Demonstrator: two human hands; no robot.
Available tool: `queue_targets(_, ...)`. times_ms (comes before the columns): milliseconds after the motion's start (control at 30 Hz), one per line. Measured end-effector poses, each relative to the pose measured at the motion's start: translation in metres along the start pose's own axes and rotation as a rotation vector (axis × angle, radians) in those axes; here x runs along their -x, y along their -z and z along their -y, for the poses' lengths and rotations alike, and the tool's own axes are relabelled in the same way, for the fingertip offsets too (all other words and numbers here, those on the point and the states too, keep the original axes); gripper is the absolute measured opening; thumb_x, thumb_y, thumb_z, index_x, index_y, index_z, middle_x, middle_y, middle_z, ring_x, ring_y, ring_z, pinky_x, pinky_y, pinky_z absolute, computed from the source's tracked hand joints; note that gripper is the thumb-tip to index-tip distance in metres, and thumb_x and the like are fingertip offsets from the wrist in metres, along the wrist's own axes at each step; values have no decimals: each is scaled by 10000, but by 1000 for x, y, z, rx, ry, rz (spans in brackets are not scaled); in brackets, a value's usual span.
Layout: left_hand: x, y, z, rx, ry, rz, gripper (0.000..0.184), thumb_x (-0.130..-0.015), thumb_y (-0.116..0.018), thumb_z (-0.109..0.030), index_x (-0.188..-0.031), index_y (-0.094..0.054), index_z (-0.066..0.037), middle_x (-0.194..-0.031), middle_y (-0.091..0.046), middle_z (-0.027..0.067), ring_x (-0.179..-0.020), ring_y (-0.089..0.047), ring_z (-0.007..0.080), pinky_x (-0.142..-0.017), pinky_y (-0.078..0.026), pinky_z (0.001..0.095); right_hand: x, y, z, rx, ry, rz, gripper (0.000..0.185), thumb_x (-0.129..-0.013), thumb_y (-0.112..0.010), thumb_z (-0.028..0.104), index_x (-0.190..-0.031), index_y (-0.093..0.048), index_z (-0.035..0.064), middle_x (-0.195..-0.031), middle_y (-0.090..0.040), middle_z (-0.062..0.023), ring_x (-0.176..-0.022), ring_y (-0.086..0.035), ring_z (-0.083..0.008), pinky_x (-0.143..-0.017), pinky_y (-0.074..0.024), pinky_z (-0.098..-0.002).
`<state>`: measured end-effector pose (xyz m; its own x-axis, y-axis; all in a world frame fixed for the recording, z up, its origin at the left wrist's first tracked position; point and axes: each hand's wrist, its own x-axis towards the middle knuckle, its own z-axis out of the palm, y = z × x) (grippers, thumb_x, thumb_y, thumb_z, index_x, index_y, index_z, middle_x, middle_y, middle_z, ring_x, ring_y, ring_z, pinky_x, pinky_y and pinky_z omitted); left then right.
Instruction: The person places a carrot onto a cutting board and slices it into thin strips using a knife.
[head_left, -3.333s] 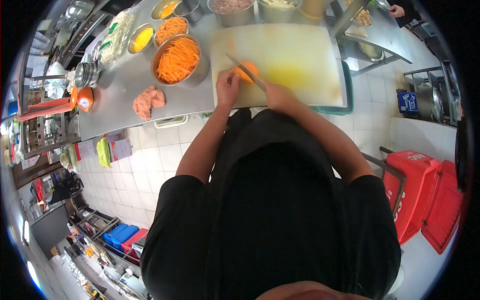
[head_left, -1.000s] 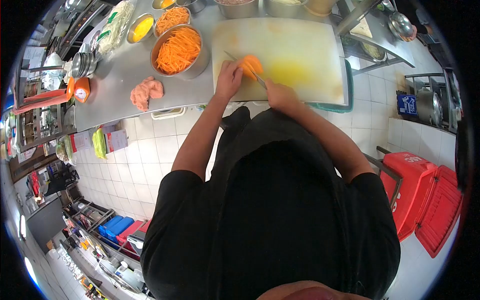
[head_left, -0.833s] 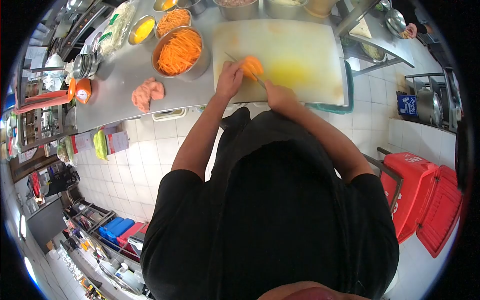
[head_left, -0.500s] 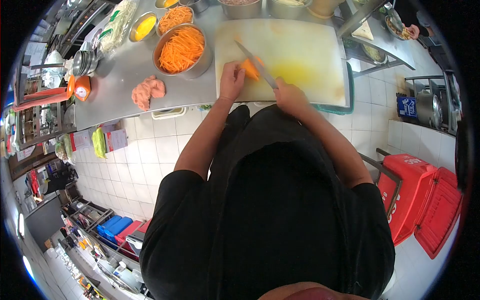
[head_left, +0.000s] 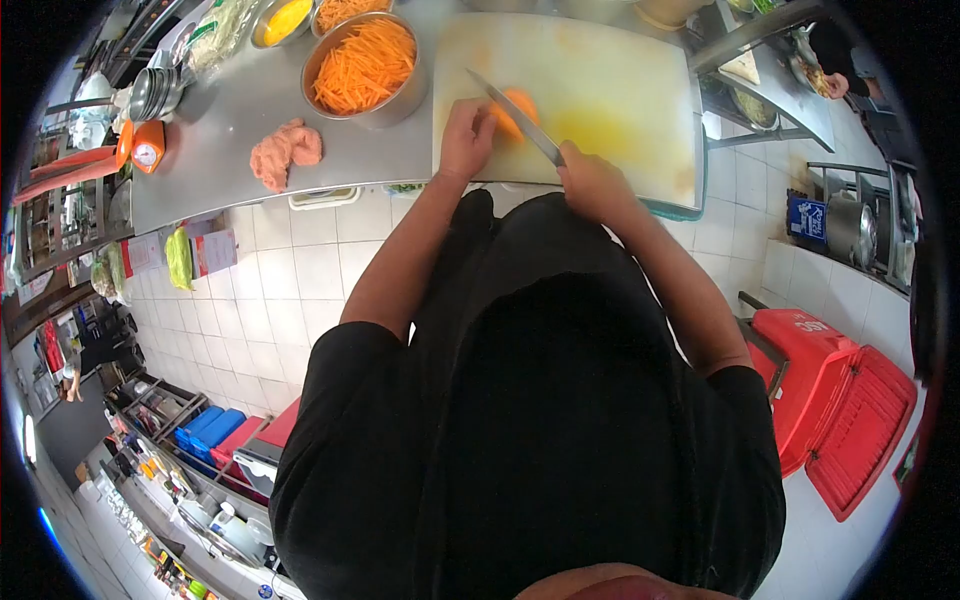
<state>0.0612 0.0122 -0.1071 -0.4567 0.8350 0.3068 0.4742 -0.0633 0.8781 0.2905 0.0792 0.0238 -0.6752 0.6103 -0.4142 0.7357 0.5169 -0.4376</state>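
Note:
On the pale cutting board (head_left: 640, 80) lies an orange piece of carrot (head_left: 513, 112). My left hand (head_left: 468, 138) presses against its left side with the fingers bent together. In my right hand (head_left: 597, 185) is the handle of a knife (head_left: 530, 128), whose blade slants up and left across the carrot. How deep the blade sits in the carrot cannot be seen. Yellow-orange stains mark the board right of the carrot. Left of the board stands a metal bowl (head_left: 404, 105) of orange shreds (head_left: 362, 68).
A crumpled pink cloth or glove (head_left: 285, 153) lies near the counter edge. Farther left are an orange scale (head_left: 148, 147), a bowl of yellow liquid (head_left: 284, 22) and stacked metal cups (head_left: 154, 93). At right, another person's hand (head_left: 836, 86) is beside a pan; a red cooler (head_left: 808, 380) stands open.
The view has shifted, so the counter sits higher in it. The knife has gone from low against the carrot to lying across it, and the carrot piece has changed its angle. Both hands keep their hold.

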Motion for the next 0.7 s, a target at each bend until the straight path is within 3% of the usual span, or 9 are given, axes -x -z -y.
queue_targets(433, 0, 0, -3, -10, 9, -33, 221, -900, -712, -47, -1116, -663, -57, -1042, -620, 147, -889, -654, 305, -787, -547, 382, -8, 15, 16, 19, -25, 81, 185, -979, -503, 130, -1111, -522, 2, -989, -700, -285, -978, -688, -476, -861, -514, -592)
queue_targets(600, 2, -1, -2, -55, -1, -32, 183, -920, -704, -71, -1096, -661, -48, -1035, -623, 151, -912, -647, 318, -796, -540, 383, -38, -48, -7, -53, -30, 15, 226, -980, -564, 164, -1138, -521, 8, -996, -687, -276, -950, -673, -472, -835, -503, -582)
queue_targets(700, -2, -1, 2, -99, 0, -25, 162, -940, -693, -86, -1091, -656, -40, -1027, -625, 156, -912, -644, 325, -796, -538, 381, -48, -57, 1, -16, 16, -42, 227, -940, -549, 111, -1141, -531, 7, -998, -687, -276, -944, -674, -476, -840, -510, -577)
